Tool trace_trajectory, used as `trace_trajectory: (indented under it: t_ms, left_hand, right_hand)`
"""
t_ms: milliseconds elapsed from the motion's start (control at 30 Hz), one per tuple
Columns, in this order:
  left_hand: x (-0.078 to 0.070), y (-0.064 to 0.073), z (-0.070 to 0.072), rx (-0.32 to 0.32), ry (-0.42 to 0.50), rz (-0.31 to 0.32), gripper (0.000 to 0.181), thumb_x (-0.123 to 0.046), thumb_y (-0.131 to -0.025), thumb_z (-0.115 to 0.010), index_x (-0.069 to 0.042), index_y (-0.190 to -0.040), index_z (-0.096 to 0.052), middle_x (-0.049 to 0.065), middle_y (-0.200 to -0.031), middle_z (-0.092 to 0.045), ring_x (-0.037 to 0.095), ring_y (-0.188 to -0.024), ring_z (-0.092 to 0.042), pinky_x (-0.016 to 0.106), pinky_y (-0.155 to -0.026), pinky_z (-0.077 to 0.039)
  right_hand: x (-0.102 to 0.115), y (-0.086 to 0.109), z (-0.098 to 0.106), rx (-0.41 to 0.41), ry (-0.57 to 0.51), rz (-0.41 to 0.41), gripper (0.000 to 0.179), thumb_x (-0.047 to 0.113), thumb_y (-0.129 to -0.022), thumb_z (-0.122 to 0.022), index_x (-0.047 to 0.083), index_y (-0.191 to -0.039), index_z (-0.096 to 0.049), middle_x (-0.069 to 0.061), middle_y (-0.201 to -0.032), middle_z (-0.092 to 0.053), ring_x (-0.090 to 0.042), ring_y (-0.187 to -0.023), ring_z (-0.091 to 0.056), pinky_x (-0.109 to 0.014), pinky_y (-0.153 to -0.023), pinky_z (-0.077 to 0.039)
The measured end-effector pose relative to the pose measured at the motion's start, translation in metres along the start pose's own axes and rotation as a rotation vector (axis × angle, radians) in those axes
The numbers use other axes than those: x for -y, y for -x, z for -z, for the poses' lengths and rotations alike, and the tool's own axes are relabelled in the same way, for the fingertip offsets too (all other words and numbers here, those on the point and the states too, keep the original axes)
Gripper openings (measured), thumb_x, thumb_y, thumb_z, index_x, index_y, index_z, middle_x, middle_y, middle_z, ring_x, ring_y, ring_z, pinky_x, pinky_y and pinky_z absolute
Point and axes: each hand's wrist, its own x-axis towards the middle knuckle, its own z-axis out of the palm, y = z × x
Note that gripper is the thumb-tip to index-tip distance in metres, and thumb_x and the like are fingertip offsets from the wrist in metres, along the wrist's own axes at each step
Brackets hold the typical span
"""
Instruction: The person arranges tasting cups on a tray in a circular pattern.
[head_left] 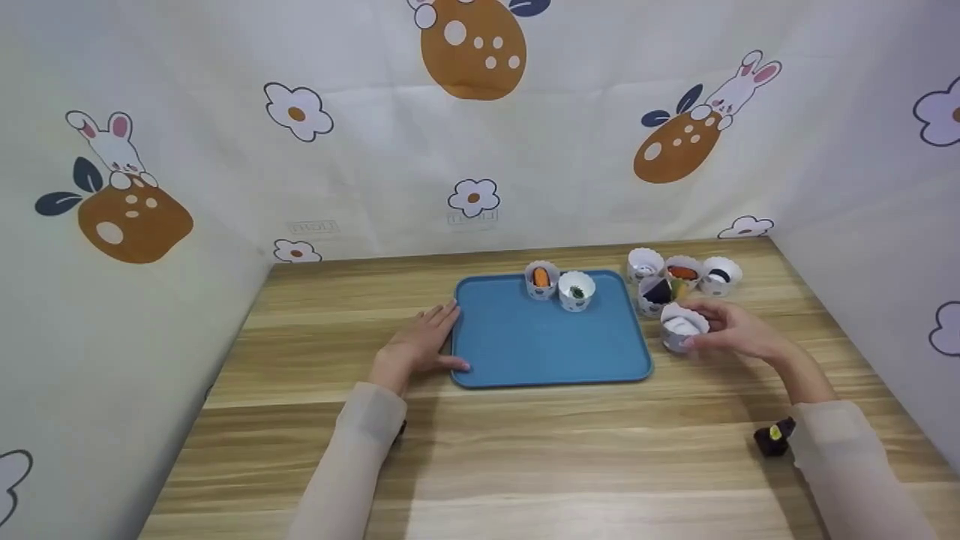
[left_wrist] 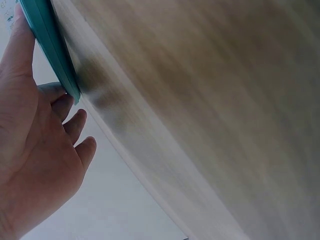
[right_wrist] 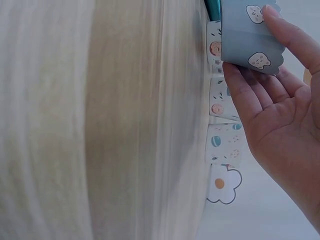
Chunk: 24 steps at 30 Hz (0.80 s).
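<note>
Greyish scalloped cup (right_wrist: 246, 37) bears small white cartoon faces.

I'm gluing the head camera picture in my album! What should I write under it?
Left fingers touch a blue tray while right fingers hold a paper cup beside it.
</note>
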Motion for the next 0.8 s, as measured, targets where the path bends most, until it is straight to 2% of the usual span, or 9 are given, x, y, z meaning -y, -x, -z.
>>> trace_trajectory:
  t_ms: [200, 400, 667, 800]
  left_hand:
    - [-0.001, 0.000, 0.000, 0.003, -0.009, 0.008, 0.102, -0.057, -0.089, -0.067, -0.004, -0.160, -0.016, 0.013, -0.169, -0.009, 0.034, -0.156, -0.012, 0.049, -0.128, -0.012]
    - [-0.001, 0.000, 0.001, 0.000, -0.010, 0.003, 0.103, -0.057, -0.088, -0.067, -0.003, -0.159, -0.016, 0.014, -0.169, -0.010, 0.035, -0.156, -0.013, 0.049, -0.128, -0.013]
    - [0.001, 0.000, 0.001, 0.007, -0.031, 0.010, 0.103, -0.058, -0.088, -0.066, -0.004, -0.160, -0.016, 0.014, -0.169, -0.009, 0.035, -0.156, -0.013, 0.049, -0.128, -0.013]
    - [0.000, 0.000, 0.001, 0.011, -0.024, 0.013, 0.103, -0.059, -0.088, -0.066, -0.004, -0.160, -0.015, 0.013, -0.169, -0.008, 0.034, -0.156, -0.012, 0.049, -0.128, -0.012]
  right_hand:
    - [0.006, -0.004, -0.003, 0.003, 0.048, -0.018, 0.060, 0.009, -0.085, -0.076, -0.004, -0.138, -0.050, -0.026, -0.129, -0.057, -0.001, -0.104, -0.061, -0.014, -0.088, -0.050]
    - [0.011, -0.009, -0.008, 0.011, 0.066, -0.009, 0.059, 0.010, -0.086, -0.076, -0.005, -0.138, -0.050, -0.027, -0.130, -0.057, -0.001, -0.104, -0.061, -0.015, -0.087, -0.052]
    - [0.021, -0.016, -0.014, 0.025, 0.108, -0.043, 0.063, 0.017, -0.087, -0.077, 0.000, -0.140, -0.049, -0.024, -0.135, -0.056, -0.008, -0.107, -0.060, -0.014, -0.087, -0.051]
    - [0.025, -0.020, -0.019, 0.029, 0.082, -0.013, 0.061, 0.012, -0.086, -0.077, -0.003, -0.139, -0.051, -0.024, -0.132, -0.059, -0.006, -0.103, -0.062, -0.014, -0.086, -0.052]
